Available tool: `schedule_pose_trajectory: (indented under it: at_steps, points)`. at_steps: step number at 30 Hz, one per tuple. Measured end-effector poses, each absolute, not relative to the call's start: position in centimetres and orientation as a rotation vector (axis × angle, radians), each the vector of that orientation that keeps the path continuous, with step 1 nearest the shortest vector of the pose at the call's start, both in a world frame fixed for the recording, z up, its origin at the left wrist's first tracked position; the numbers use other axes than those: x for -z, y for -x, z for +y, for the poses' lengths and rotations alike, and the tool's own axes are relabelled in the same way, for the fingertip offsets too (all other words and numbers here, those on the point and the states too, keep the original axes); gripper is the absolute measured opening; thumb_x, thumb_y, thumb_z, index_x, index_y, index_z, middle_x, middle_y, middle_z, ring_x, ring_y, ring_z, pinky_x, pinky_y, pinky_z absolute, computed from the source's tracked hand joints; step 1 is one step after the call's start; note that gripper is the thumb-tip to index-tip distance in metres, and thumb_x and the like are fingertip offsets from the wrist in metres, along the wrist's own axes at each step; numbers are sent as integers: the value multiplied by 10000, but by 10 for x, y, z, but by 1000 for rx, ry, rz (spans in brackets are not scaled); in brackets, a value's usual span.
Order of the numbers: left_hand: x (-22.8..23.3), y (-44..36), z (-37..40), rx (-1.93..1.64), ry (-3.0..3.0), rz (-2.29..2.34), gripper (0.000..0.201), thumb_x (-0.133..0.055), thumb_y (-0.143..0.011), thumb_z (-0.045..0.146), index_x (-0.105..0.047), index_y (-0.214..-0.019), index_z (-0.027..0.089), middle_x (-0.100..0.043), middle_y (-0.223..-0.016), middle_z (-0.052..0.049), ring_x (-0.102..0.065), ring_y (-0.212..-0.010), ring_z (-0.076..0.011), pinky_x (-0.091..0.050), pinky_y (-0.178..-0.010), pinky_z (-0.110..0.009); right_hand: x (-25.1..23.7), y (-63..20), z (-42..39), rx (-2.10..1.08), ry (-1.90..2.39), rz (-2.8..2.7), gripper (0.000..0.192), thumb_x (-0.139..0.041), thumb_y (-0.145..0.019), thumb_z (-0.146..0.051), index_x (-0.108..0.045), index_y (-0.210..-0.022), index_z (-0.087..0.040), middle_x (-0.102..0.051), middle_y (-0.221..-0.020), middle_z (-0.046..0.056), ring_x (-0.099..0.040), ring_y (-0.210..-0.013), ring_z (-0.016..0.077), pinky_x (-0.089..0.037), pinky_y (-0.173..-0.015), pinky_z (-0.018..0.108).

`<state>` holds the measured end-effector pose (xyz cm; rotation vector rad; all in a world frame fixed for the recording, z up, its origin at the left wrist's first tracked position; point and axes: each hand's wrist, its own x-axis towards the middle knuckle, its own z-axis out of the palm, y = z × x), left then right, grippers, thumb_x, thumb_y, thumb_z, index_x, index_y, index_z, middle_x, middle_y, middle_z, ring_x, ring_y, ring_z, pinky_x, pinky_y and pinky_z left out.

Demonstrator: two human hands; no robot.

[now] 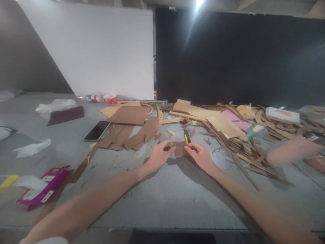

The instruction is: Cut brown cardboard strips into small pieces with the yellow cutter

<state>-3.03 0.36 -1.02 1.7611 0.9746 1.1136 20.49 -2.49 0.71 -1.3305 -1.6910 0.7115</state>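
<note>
A small brown piece of sheet [180, 149], card or leather, I cannot tell which, is held just above or on the bench [162, 203] between the person's two hands. The left hand [159, 154] pinches its left edge between thumb and fingers; the right hand [201, 155] is closed on its right edge. Gripping opposite edges probably keeps so small a piece flat and steady. A yellow-and-black utility knife [187, 136] points away just beyond the piece's right edge, meeting the right fingertips; whether it is gripped too, I cannot tell. Its place there seems handy for use.

Beyond and left of the piece lie larger brown sheets [129, 115], likely kept within reach, with a smartphone [96, 130] beside them. Farther left and nearer the person is a magenta tissue pack [48, 186]. To the right of the piece spreads a tangle of offcut strips [248, 157], with a green tube [254, 131] among them and a co-worker's forearm [291, 149] reaching in.

The bench top is grey and scuffed, strewn with crumbs. Well beyond the piece stand a white panel [114, 51] and a black panel [238, 57], under a bright lamp [199, 4].
</note>
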Motion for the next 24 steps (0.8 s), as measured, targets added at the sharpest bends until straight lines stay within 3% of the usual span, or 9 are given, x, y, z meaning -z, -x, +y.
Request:
schedule_pose_trajectory:
  at_steps: [8,12,17,24]
  points:
    - [8,30,2,-1146,-1767,969,330,-684,-1019,434,-773,-1255,221,-806,-924,-53,-764,-884,-219,-596,-818,-333,-4,-205,-24,-696,1334,-1701,383,-629,-979,-582,-732,-845,-239,-754,-826,22,-683,-790,225,-518,-759,327]
    - [11,30,4,-1191,-1794,979,279,-689,-1014,440,-792,-1138,213,-820,-1014,-72,-771,-948,-225,-602,-873,-346,-3,-206,-24,-672,1321,-1729,371,-630,-984,-574,-730,-855,-240,-753,-826,22,-685,-798,228,-521,-763,327]
    - [16,29,7,-1153,-1702,983,276,-709,-986,450,-790,-1057,196,-814,-900,-62,-771,-850,-212,-596,-764,-308,4,-208,-21,-605,1299,-1802,325,-625,-1022,-526,-731,-889,-248,-748,-823,17,-700,-793,229,-541,-767,331]
    - [19,26,10,-1209,-1418,1030,265,-792,-878,445,-785,-931,186,-776,-754,-38,-731,-675,-185,-579,-667,-298,5,-208,-24,50,1018,-2005,188,-658,-1086,-385,-704,-1212,-253,-726,-1120,102,-705,-1019,267,-528,-938,424]
